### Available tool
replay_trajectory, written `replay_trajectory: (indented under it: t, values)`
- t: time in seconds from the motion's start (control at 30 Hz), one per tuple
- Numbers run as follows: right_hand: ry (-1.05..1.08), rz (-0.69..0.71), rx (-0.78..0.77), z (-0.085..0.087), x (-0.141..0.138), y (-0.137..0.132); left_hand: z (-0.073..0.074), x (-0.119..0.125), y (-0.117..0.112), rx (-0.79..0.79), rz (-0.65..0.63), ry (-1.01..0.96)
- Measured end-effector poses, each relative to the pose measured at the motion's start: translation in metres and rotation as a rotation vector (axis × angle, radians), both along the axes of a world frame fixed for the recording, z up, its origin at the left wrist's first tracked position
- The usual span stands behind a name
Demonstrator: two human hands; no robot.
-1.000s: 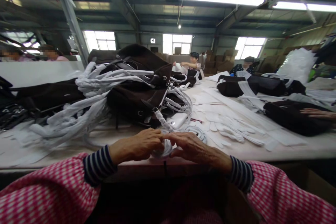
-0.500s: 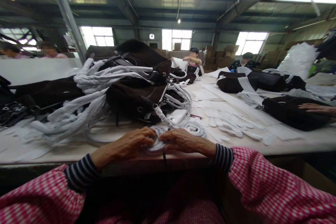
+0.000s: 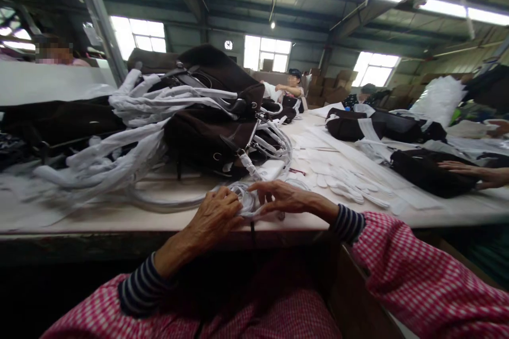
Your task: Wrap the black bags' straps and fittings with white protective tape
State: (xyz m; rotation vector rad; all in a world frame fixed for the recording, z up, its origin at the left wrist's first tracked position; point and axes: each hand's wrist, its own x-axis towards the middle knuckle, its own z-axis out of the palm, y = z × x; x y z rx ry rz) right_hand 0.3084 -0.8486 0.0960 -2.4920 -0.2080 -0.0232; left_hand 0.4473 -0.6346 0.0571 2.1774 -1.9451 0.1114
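Note:
My left hand (image 3: 217,215) and my right hand (image 3: 280,197) meet at the near edge of the table (image 3: 99,217). Both are closed on a coiled white wrapped strap (image 3: 248,202) that lies between them. The strap leads up to a dark brown bag (image 3: 210,137) just behind my hands. That bag lies in a heap of brown bags whose handles are wrapped in white paper (image 3: 119,153).
White gloves (image 3: 350,183) and paper strips lie right of my hands. Black bags (image 3: 425,172) sit farther right, with another person's hand (image 3: 465,169) resting on one. Other people work at the far end of the table and behind the left partition.
My hands have moved slightly forward onto the table with the coiled strap still in them, and the camera has tilted and shifted a little to the left.

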Motion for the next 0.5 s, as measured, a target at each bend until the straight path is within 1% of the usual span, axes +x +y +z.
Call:
replay_trajectory:
  t: [0.1,0.17,0.27,0.37,0.43,0.5]
  values:
    - [-0.064,-0.054,0.017,0.013,0.0,0.005,0.008,0.014,0.002,0.049,-0.042,0.059]
    - [-0.118,-0.07,-0.005,0.015,0.003,0.011,0.006,0.02,0.002,0.038,-0.065,0.09]
    - [-0.123,-0.025,-0.132,0.004,0.013,0.02,-0.006,0.02,0.003,-0.062,-0.079,0.14]
    - [-0.072,0.025,-0.214,-0.013,0.025,0.022,-0.018,0.015,0.006,-0.161,-0.031,0.164]
    - [-0.065,0.056,-0.219,-0.019,0.029,0.02,-0.02,0.016,0.01,-0.172,-0.022,0.185]
    - [-0.083,0.071,-0.231,-0.022,0.03,0.018,-0.017,0.021,0.014,-0.15,-0.073,0.216]
